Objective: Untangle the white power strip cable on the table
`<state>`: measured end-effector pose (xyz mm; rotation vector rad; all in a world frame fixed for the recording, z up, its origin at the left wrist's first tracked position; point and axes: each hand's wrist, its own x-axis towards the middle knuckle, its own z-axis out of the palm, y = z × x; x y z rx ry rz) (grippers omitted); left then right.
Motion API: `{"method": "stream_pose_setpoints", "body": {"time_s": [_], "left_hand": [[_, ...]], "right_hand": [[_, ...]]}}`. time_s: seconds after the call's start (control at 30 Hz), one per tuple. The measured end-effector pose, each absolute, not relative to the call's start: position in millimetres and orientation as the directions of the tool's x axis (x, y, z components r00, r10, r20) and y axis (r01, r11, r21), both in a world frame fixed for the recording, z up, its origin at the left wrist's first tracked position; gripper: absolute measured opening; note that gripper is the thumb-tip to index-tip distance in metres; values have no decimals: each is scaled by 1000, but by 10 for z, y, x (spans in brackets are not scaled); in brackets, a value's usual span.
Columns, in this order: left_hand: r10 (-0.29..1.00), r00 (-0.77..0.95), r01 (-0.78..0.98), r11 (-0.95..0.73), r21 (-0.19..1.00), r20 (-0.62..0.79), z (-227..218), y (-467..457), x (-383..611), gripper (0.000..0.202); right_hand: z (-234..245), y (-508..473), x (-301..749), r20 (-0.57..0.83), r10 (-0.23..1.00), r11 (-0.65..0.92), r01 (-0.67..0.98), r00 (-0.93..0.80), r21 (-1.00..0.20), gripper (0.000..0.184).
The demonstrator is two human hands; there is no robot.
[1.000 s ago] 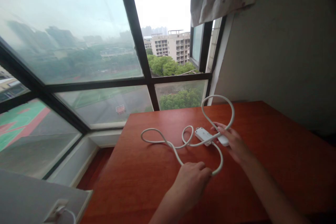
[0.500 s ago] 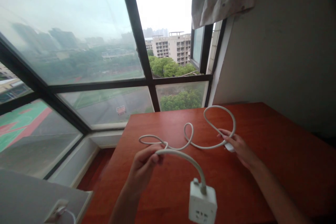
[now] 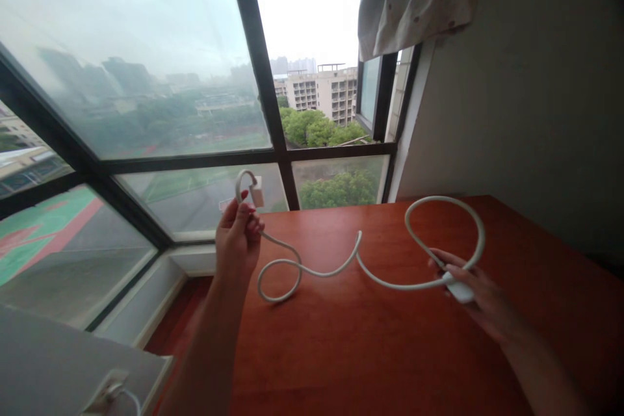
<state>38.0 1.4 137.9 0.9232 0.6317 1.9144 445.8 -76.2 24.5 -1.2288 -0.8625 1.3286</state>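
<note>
Extension cord (image 3: pixel 409 286) is mostly drawn out across the red-brown table (image 3: pixel 370 364), by my judgement. It runs in one long line from left to right, but two slack loops are left in it, one near my left hand (image 3: pixel 237 240) and a bigger one at the far right.

My left hand is raised off the table's left edge, in front of the window (image 3: pixel 146 78). Its fingers are closed around the cord just below the socket block (image 3: pixel 257 195), which sticks up above my knuckles.

My right hand (image 3: pixel 480 302) lies low on the right of the table. Its fingers are loosely curled over the white plug end (image 3: pixel 458 291) and pin it to the wood. The big loop curls round just beyond those fingers. Between my hands the cord sags onto the table, my two hands well apart.
</note>
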Motion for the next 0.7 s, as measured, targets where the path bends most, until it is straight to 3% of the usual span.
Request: {"method": "stream_pose_setpoints", "body": {"time_s": [0.2, 0.33, 0.7], "left_hand": [[862, -353, -412, -493, 767, 364, 1232, 178, 209, 31], [889, -318, -444, -446, 777, 328, 1133, 188, 177, 25], [967, -211, -488, -233, 841, 145, 876, 283, 604, 35]], "right_hand": [[331, -749, 4653, -178, 948, -91, -312, 263, -946, 43], [241, -675, 4718, -188, 934, -72, -356, 303, -932, 38], [-90, -526, 4606, -242, 934, -147, -334, 263, -931, 33]]}}
